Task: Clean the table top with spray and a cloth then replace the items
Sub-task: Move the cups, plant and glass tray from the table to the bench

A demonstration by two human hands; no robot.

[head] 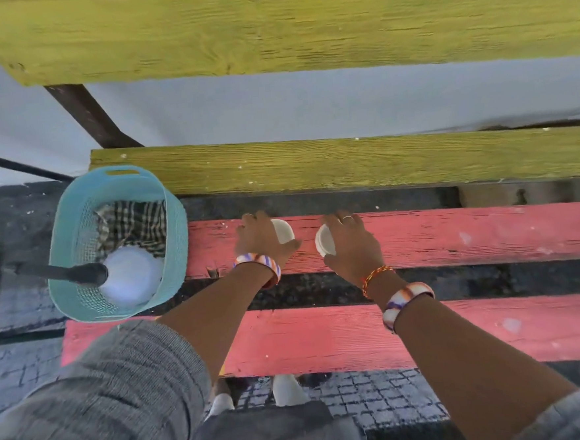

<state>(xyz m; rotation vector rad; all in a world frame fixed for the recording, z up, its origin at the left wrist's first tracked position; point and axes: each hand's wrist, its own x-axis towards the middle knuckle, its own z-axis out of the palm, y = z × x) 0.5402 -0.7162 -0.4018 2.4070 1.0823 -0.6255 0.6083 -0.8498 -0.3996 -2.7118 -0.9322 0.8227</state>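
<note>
Two small white cups stand on the far red plank (454, 235) of a slatted bench. My left hand (260, 239) wraps around the left white cup (283, 230), and my right hand (350, 246) grips the right white cup (325, 240). Both cups sit low against the plank; I cannot tell whether they touch it. A teal plastic basket (176, 227) rests at the bench's left end. Inside it lie a checked cloth (134, 224) and a white bottle (131, 275) with a black spray head (76, 272).
Beyond the red plank runs a yellow-green plank (346, 161), and a higher yellow-green table top (302, 23) spans the upper view. A nearer red plank (358, 338) lies by my legs. Dark paving shows through the gaps, and a brown metal frame bar (85, 114) slants at left.
</note>
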